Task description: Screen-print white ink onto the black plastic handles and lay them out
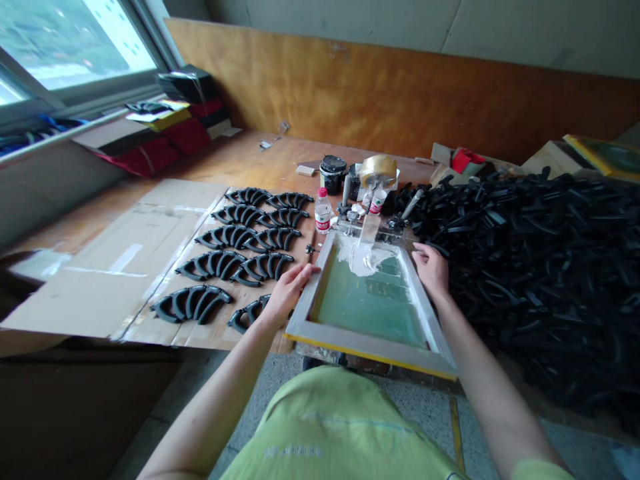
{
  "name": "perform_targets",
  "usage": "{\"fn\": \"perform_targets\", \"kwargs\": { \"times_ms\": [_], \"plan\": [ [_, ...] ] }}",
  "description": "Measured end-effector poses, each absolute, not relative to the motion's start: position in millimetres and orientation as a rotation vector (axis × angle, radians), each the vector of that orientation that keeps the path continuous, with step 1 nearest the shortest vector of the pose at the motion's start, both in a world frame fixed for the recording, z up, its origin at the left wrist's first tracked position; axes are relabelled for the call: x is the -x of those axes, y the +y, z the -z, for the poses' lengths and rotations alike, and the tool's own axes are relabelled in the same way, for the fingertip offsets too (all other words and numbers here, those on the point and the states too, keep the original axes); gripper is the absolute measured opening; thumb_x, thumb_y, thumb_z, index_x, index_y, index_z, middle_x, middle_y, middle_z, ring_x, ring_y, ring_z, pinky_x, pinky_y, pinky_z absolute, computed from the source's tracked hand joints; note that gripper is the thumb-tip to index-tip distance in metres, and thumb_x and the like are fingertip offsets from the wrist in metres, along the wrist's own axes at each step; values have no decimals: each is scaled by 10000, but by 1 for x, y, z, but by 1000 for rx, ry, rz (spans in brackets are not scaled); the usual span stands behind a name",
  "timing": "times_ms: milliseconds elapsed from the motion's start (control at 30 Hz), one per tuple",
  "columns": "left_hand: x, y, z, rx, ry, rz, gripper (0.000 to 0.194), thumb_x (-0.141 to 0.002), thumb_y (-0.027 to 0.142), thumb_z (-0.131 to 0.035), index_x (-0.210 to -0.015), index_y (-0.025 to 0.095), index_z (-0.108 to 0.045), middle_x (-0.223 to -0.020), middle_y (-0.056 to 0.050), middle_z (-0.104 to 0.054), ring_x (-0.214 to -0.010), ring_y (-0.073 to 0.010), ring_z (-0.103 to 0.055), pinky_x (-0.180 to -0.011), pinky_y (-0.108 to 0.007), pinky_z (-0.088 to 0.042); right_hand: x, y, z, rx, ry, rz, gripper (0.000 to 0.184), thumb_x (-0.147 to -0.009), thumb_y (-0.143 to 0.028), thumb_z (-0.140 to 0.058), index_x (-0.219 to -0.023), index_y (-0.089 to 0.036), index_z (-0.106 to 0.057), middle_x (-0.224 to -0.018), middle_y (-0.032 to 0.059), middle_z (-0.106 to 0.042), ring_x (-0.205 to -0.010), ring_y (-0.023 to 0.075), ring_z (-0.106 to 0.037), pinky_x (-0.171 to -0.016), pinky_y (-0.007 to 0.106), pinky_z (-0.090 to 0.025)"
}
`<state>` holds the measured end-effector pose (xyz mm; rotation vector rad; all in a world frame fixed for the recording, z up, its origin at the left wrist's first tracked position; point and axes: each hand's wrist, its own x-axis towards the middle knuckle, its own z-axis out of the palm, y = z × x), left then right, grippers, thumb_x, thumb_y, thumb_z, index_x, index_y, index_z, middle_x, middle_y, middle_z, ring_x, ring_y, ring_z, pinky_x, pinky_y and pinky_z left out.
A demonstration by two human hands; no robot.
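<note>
A screen-printing frame (373, 357) lies in front of me, its green mesh carrying a smear of white ink (367, 259) at the far end. A flat squeegee blade (369, 230) rests in that ink. My left hand (291, 288) is closed at the frame's left side, fingertips on the rail. Beside the right rail is my right hand (431, 268), its fingers bent together near the edge of a heap of black curved parts (540, 267); whatever they hold is hidden. Left of the frame, black curved parts (193, 303) lie fanned in rows on cardboard (110, 267).
Behind the frame stand a red-capped bottle (323, 212), a black tub (333, 175), a tape roll (379, 171) and a paper cup (376, 202). A wooden board (350, 87) rises along the back. Boxes (185, 133) sit by the window.
</note>
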<state>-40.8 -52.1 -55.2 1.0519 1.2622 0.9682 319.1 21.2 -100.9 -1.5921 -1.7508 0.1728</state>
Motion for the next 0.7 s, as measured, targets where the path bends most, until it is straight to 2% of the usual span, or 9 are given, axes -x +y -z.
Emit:
{"fn": "perform_targets", "kwargs": {
  "times_ms": [100, 167, 233, 300, 400, 567, 700],
  "plan": [
    [40, -65, 92, -1034, 1333, -888, 575, -731, 571, -637, -1144, 172, -627, -700, -4, -623, -560, -129, -532, -492, -211, -389, -278, 46, 87, 1479, -1975, -67, 523, -834, -258, -579, -1343, -174, -496, -1322, 142, -513, -1179, 284, -490, -998, 461, -422],
    [37, -70, 111, -1046, 1384, -900, 644, -725, 547, -644, -1256, 190, -572, -705, 1, -628, -586, -143, -553, -521, -227, -414, -248, 60, 85, 1452, -2154, 0, 599, -788, -213, -648, -1356, -153, -467, -1338, 153, -488, -1228, 301, -428, -1028, 455, -383],
    [33, -71, 124, -1069, 1451, -911, 662, -733, 526, -635, -1304, 203, -546, -682, 12, -614, -579, -143, -544, -532, -235, -419, -228, 69, 89, 1500, -2267, 11, 512, -770, -176, -668, -1263, -143, -534, -1217, 148, -561, -1144, 294, -474, -967, 419, -414],
    [31, -70, 132, -1099, 1510, -906, 642, -743, 506, -628, -1306, 205, -553, -668, 17, -601, -573, -137, -528, -544, -238, -417, -221, 72, 94, 1552, -2355, -32, 317, -789, -184, -653, -1102, -159, -605, -1055, 117, -627, -1017, 271, -528, -872, 374, -443],
    [31, -69, 140, -1117, 1559, -890, 616, -756, 499, -611, -1296, 206, -567, -677, 19, -595, -582, -134, -519, -569, -242, -422, -229, 70, 102, 1611, -2418, -44, 107, -837, -239, -605, -923, -177, -623, -928, 94, -655, -902, 247, -555, -785, 335, -436],
    [32, -69, 150, -1112, 1583, -870, 598, -770, 512, -587, -1287, 212, -577, -698, 16, -594, -601, -141, -522, -577, -245, -423, -233, 50, 109, 1748, -2353, 127, 100, -838, -176, -533, -892, -155, -615, -897, 121, -662, -880, 254, -565, -758, 330, -413],
    [33, -69, 152, -1130, 1576, -854, 595, -777, 512, -584, -1293, 217, -574, -710, 12, -602, -616, -145, -528, -580, -244, -421, -223, 17, 111, 1515, -2520, -1, 153, -812, -114, -498, -875, -166, -628, -866, 100, -662, -895, 241, -559, -759, 318, -414]
  ]
}}
